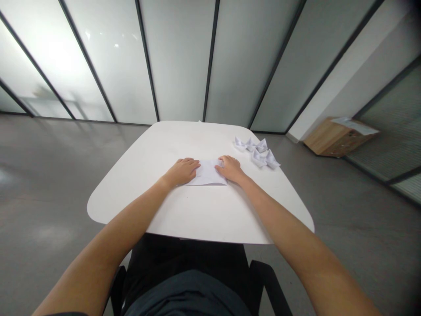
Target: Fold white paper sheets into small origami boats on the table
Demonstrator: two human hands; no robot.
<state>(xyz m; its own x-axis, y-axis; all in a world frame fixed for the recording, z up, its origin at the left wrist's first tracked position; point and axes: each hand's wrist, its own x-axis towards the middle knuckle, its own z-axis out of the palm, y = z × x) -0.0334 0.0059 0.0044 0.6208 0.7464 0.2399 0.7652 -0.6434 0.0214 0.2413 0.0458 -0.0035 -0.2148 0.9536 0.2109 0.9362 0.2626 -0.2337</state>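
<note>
A folded sheet of white paper [209, 173] lies flat on the white table [197, 215], its folded layers slightly apart along the near edge. My left hand [184, 170] rests flat on the paper's left side, fingers stretched out. On the right side lies my right hand [231, 167], its thumb and fingers apart and touching the paper's edge. Parts of the sheet under both hands are hidden.
Several folded white paper boats [258, 151] stand together near the table's right edge. A wooden cabinet [338, 137] with papers on top is on the floor at the right. Frosted glass panels [179, 61] rise behind the table.
</note>
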